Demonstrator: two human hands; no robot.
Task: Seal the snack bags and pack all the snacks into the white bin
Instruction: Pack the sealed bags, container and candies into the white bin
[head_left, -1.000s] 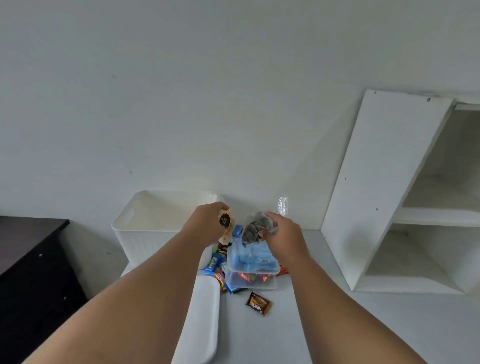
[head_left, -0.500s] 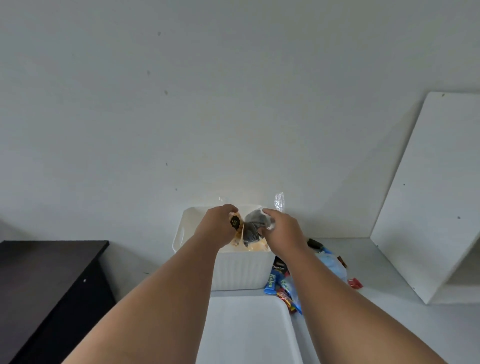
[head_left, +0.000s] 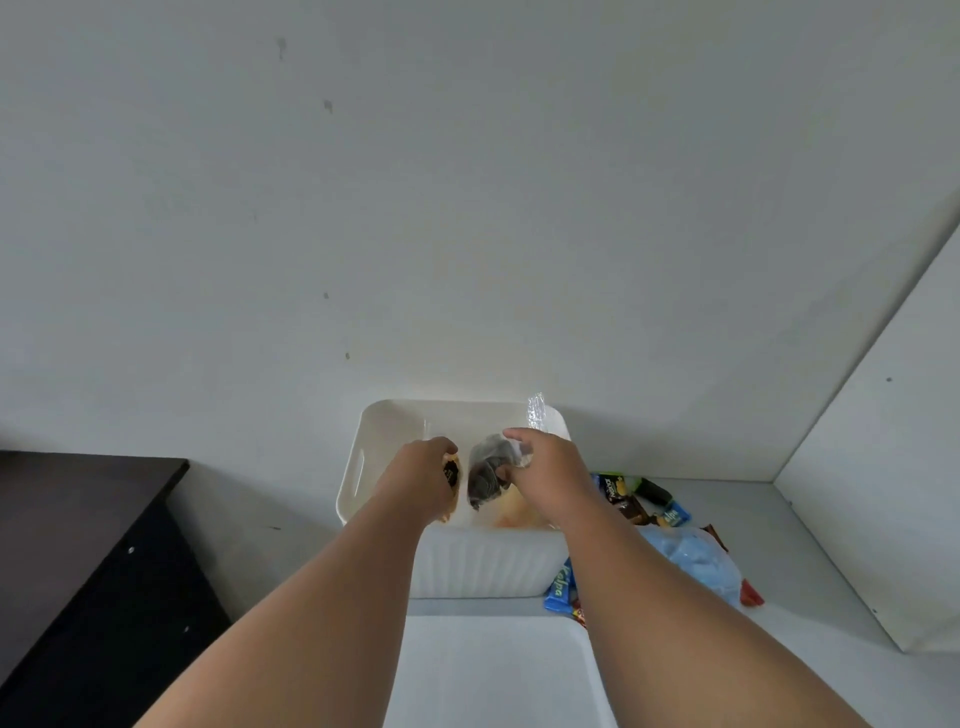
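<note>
Head view: at far left is a dark cabinet (head_left: 78, 545), then the white bin (head_left: 483, 566) on the pale surface (head_left: 810, 551). Over the bin's open top, the left hand (head_left: 423, 475) curls round a dark-labelled packet (head_left: 451, 474), and the right hand (head_left: 550, 478) pinches a clear snack bag (head_left: 485, 467) with grey contents. Loose wrapped snacks (head_left: 623, 499) and a blue bag (head_left: 696, 558) lie right of the bin.

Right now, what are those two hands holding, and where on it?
A clear snack bag, over the white bin. The left hand grips its left upper edge, the right hand pinches its right upper edge.
</note>
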